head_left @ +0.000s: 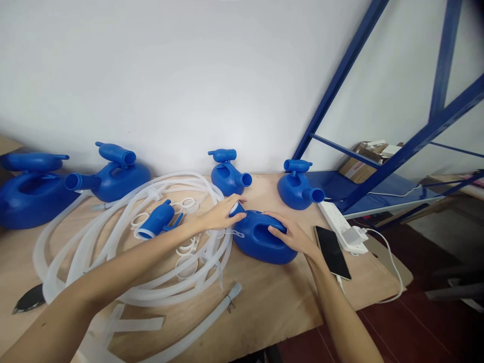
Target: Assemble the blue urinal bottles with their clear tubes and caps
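A blue plastic urinal bottle (260,251) lies on the table in front of me, its neck pointing to the left and back. My left hand (222,214) is closed around the neck's mouth, where a white ring or cap partly shows between the fingers. A thin translucent strap (235,232) hangs below that neck. My right hand (289,233) grips the bottle's handle side, thumb near the opening and fingers over the top. Left of my left forearm lies a loose blue spouted piece (158,221) with a white rim, among white plastic rings (187,203).
Coiled translucent hose (56,252) covers the left of the table. More blue bottles (121,181) stand along the wall, each with a smaller blue piece on top. At right are a phone (333,252), a power strip (340,224) and a blue metal shelf (340,75).
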### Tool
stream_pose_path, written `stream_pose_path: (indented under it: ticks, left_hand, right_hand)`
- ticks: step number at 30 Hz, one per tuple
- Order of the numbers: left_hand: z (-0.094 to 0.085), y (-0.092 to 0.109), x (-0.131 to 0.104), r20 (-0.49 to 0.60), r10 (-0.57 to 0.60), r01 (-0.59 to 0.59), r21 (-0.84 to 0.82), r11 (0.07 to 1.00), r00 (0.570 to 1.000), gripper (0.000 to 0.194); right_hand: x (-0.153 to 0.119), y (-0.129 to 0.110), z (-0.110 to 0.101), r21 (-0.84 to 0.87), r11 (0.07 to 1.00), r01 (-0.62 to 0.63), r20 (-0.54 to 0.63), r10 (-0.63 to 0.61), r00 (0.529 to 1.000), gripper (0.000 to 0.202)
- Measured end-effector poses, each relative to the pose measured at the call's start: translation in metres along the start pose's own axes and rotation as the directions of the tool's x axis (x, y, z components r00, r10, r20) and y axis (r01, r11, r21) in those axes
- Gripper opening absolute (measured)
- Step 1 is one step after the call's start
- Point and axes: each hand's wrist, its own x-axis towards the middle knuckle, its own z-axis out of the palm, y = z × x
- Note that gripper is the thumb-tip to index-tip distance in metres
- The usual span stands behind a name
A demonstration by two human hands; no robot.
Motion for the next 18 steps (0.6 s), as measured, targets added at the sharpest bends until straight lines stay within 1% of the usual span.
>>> stream_pose_path:
  ticks: [3, 5, 7, 9, 10, 11, 12, 14, 16, 18]
  left_hand:
    - [0.000, 0.002, -0.006, 0.024, 0.055, -0.056, 0.064, 0.996, 0.998, 0.040]
    - [0.000, 0.002, -0.009, 0.042, 0.125, -0.129, 0.121, 0.984, 0.991, 0.038]
    - [0.000, 0.001, -0.011, 0.073, 0.234, -0.244, 0.169, 0.955, 0.969, 0.038]
    - [0.000, 0.000, -0.012, 0.107, 0.333, -0.348, 0.191, 0.918, 0.937, 0.039]
    - [0.000, -0.001, -0.012, 0.117, 0.357, -0.374, 0.195, 0.907, 0.927, 0.039]
    - [0.000, -0.001, -0.013, 0.119, 0.357, -0.375, 0.199, 0.905, 0.926, 0.039]
    - [0.000, -0.001, -0.013, 0.114, 0.337, -0.354, 0.206, 0.912, 0.935, 0.039]
    - [0.000, 0.001, -0.014, 0.096, 0.253, -0.268, 0.222, 0.938, 0.963, 0.040]
    - [0.000, 0.005, -0.014, 0.086, 0.140, -0.156, 0.221, 0.963, 0.986, 0.046]
    - [-0.003, 0.012, -0.012, 0.097, -0.007, -0.014, 0.210, 0.978, 0.995, 0.057]
  right_hand:
    - [0.005, 0.001, -0.006, 0.036, 0.999, 0.015, 0.051, -0.016, 0.999, 0.052]
    - [0.010, 0.002, -0.009, 0.064, 0.998, 0.018, 0.068, -0.022, 0.997, 0.051]
    - [0.014, 0.002, -0.011, 0.081, 0.996, 0.021, 0.084, -0.028, 0.996, 0.050]
    - [0.018, 0.001, -0.011, 0.087, 0.996, 0.026, 0.102, -0.035, 0.994, 0.050]
    - [0.019, 0.001, -0.011, 0.085, 0.996, 0.027, 0.107, -0.036, 0.994, 0.050]
    - [0.020, 0.001, -0.011, 0.082, 0.996, 0.026, 0.107, -0.035, 0.994, 0.050]
    - [0.020, 0.001, -0.010, 0.078, 0.997, 0.025, 0.104, -0.034, 0.994, 0.050]
    - [0.020, 0.000, -0.009, 0.069, 0.997, 0.019, 0.090, -0.025, 0.996, 0.049]
    - [0.018, 0.000, -0.007, 0.055, 0.998, 0.006, 0.068, -0.010, 0.998, 0.049]
    - [0.016, -0.002, -0.003, 0.032, 0.999, -0.017, 0.032, 0.016, 0.999, 0.048]
